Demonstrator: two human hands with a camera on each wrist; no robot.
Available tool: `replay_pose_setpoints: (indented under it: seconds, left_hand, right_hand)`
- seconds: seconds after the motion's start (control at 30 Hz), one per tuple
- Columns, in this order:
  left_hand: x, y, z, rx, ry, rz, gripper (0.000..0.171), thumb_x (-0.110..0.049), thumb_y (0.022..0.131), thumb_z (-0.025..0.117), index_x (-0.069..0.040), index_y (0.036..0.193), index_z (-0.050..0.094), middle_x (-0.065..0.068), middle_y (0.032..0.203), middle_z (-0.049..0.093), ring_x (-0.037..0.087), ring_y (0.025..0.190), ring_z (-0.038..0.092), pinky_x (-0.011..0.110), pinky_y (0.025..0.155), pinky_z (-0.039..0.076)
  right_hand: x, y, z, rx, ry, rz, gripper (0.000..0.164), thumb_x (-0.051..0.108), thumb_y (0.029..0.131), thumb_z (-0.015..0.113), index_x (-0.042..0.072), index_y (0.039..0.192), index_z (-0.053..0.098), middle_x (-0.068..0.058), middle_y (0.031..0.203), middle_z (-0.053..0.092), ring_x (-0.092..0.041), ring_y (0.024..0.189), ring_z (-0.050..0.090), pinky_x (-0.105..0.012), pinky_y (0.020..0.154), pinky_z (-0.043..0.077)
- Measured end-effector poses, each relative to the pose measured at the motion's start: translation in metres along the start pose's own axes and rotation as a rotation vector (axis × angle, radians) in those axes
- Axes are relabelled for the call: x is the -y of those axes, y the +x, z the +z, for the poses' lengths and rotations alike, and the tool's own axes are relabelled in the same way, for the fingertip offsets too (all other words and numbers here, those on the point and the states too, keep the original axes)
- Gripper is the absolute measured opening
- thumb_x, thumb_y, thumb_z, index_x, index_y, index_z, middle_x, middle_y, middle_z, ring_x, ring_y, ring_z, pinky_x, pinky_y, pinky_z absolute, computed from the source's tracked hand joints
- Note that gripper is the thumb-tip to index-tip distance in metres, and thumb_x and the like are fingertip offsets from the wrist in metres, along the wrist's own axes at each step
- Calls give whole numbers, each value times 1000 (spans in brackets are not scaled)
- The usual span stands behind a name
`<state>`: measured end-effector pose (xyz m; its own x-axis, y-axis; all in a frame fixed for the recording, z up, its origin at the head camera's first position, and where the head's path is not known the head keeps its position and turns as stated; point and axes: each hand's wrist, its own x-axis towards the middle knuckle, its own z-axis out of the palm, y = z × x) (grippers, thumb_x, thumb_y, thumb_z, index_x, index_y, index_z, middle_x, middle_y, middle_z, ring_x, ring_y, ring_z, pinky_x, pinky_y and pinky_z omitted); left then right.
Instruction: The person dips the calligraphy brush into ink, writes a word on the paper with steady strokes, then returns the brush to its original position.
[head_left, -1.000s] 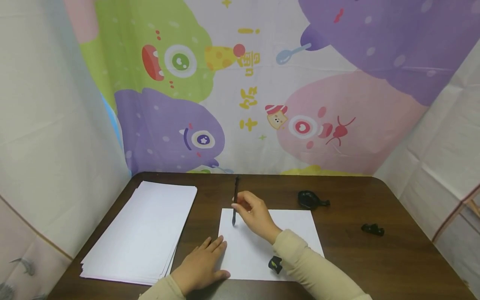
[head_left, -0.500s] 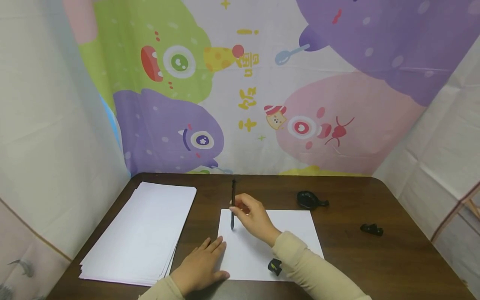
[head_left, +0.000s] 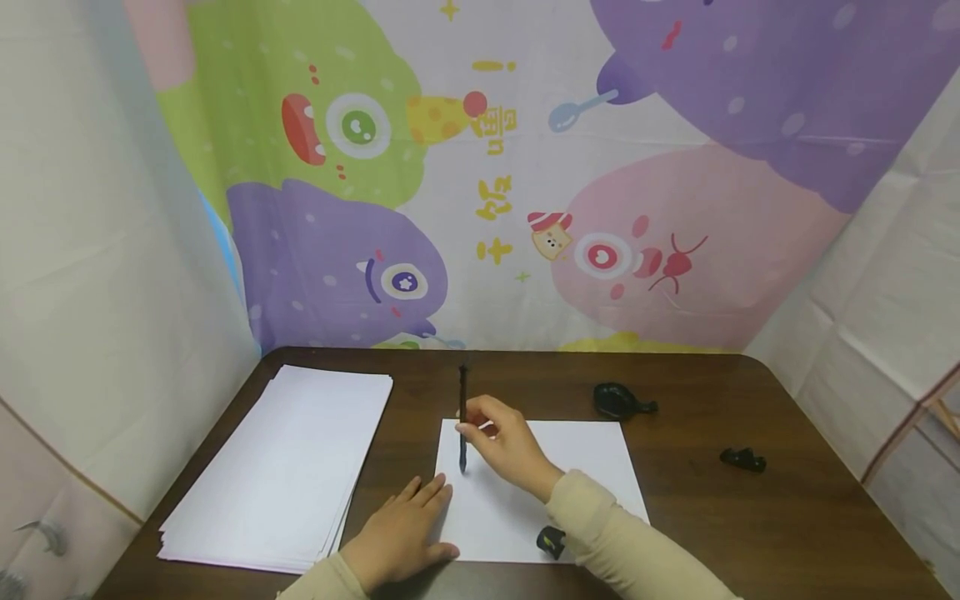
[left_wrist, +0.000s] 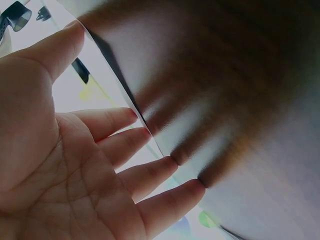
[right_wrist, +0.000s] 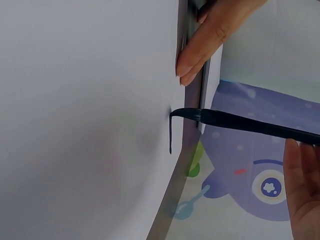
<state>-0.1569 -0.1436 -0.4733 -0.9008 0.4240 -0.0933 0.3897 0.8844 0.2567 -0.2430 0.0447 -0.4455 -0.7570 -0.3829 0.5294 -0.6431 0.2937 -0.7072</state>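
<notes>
My right hand pinches a dark writing brush, held nearly upright over the left part of a white paper sheet. In the right wrist view the bent bristle tip touches the sheet at the end of a short, thin black line. My left hand lies flat at the sheet's left edge, fingers straight and fingertips on the paper. The left wrist view shows its palm and spread fingers from below.
On the left lies a stack of white paper. A black ink dish stands beyond the sheet's upper right corner, and a small black brush rest sits farther right. A patterned curtain hangs behind the table.
My right hand has drawn the brush toward me and slightly left, its tip moving down the sheet. The left hand stays in place.
</notes>
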Motion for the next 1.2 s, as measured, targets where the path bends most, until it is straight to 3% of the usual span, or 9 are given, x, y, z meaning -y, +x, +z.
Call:
replay_pose_setpoints:
  seconds: [0.37, 0.9, 1.2]
  left_hand:
    - [0, 0, -1, 10, -2, 2, 83, -55, 81, 70, -5, 143, 49, 14, 153, 43, 48, 137, 41, 68, 99, 42]
    - [-2, -2, -3, -2, 10, 14, 81, -54, 81, 70, -4, 142, 50, 15, 151, 45, 49, 135, 42, 67, 99, 42]
    - [-2, -1, -2, -11, 11, 12, 80, -53, 81, 71, -4, 141, 50, 15, 151, 45, 48, 135, 43, 67, 99, 43]
  right_hand:
    - [6, -4, 0, 45, 21, 4, 9, 17, 93, 67, 12, 101, 66, -2, 91, 66, -11, 84, 62, -23, 73, 57]
    - [15, -13, -2, 77, 36, 27, 13, 19, 93, 67, 10, 103, 66, -3, 91, 67, -12, 84, 65, -23, 74, 57]
    - [15, -11, -6, 47, 117, 62, 12, 14, 92, 68, 7, 101, 64, -8, 88, 67, -18, 78, 71, -26, 73, 59]
